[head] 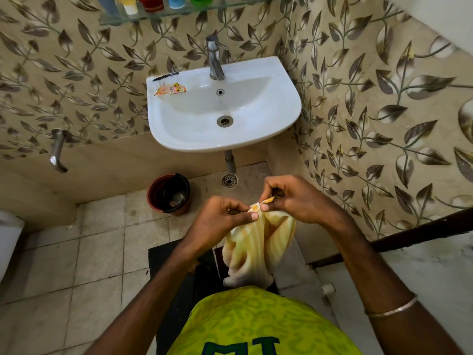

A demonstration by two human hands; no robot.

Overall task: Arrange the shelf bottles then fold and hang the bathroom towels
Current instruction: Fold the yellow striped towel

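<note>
A pale yellow striped towel (258,247) hangs bunched in front of my body, below the sink. My left hand (220,216) pinches its top edge between thumb and fingers. My right hand (294,198) pinches the same edge just to the right, at a small orange-printed corner. The two hands nearly touch. At the top of the view a glass shelf (143,17) carries several bottles (151,2), of which only the lower parts show: grey, yellow, red, blue, green.
A white sink (286,98) with a chrome tap (215,60) is mounted on the leaf-patterned wall; a sachet (170,89) and a dark comb (165,76) lie on its rim. A brown bin (169,194) stands on the tiled floor. A wall tap (57,152) juts out at left.
</note>
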